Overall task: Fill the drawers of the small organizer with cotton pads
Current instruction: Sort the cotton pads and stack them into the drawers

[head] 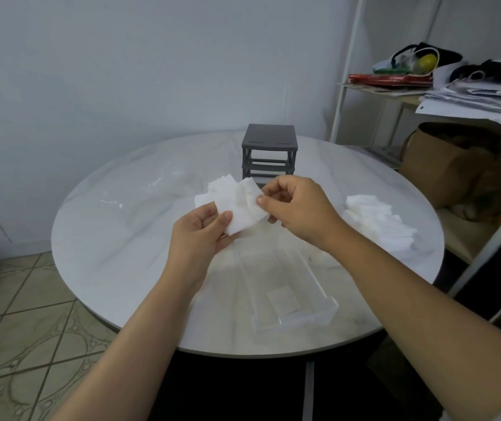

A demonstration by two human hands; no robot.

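Observation:
Both hands hold a small stack of white square cotton pads (243, 208) above the round table. My left hand (200, 232) grips the stack from below, thumb on top. My right hand (294, 208) pinches the stack's right edge. Below the hands a clear plastic drawer (285, 287) lies on the table, open side up, and it looks empty. The grey organizer frame (269, 150) stands at the far side with its slots empty. A pile of cotton pads (379, 220) lies to the right, and more pads (215, 189) show behind the held stack.
The white marble-look table (121, 238) has its near edge close to me. A white shelf rack (443, 92) with papers and bags stands at the right, with a brown paper bag (449, 165) under it. Tiled floor shows at the lower left.

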